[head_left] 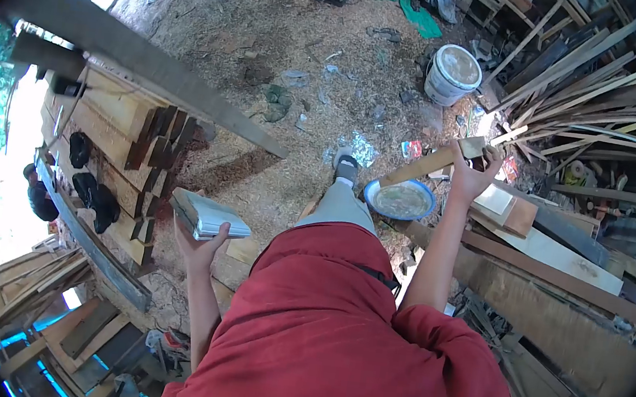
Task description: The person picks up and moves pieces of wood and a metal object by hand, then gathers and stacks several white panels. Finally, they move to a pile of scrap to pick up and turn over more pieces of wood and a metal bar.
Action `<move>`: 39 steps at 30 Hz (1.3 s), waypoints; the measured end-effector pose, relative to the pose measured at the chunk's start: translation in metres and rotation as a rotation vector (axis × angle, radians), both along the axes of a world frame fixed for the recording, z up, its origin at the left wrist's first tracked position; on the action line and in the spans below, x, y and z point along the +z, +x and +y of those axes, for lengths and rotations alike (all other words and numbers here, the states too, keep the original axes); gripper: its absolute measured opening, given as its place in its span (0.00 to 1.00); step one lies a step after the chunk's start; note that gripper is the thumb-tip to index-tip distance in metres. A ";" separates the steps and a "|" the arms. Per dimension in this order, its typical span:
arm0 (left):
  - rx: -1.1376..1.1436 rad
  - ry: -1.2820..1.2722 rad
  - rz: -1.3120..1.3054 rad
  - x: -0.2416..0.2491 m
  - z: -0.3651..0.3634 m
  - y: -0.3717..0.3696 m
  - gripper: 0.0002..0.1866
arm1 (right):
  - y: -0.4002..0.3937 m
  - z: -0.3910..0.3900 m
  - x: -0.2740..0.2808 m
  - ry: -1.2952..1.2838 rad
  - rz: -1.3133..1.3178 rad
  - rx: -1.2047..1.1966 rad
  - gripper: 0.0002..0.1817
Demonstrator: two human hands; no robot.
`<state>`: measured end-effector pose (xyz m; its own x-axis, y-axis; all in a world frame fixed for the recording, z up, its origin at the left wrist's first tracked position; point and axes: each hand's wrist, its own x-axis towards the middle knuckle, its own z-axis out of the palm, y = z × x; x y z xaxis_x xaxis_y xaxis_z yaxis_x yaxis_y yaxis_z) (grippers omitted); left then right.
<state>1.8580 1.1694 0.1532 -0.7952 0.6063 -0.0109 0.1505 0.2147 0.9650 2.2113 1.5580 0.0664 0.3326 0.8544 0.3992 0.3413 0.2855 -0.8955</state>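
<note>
My left hand [201, 248] is closed round a thick, flat stack [214, 218] with a grey-green top and pale layered edges; its exact kind does not show. Over on the right, my right hand [474, 177] is raised, thumb and fingers curled round a small wooden block [470, 147]. A light wooden strip [419, 168] runs from beside that hand down to the rim of a blue-edged basin [430, 208]. The basin sits on the ground by my foot [346, 169] and holds something greyish.
Stacked boards [117, 140] and a slanting post [153, 62] stand on the left. A white bucket [448, 88], a heap of thin wood strips [587, 111] and long planks [549, 303] lie on the right. Shavings and scraps cover the ground [241, 48].
</note>
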 end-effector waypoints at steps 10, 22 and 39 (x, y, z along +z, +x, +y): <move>-0.253 -0.051 0.053 -0.032 0.198 -0.053 0.50 | -0.042 0.116 -0.028 -0.175 0.041 0.079 0.49; -0.287 -0.004 -0.004 -0.043 0.397 -0.094 0.43 | -0.048 0.197 0.005 -0.298 -0.333 -0.008 0.44; -0.465 -0.032 -0.126 -0.111 0.699 -0.214 0.40 | -0.022 0.194 -0.028 -0.435 -0.114 -0.925 0.40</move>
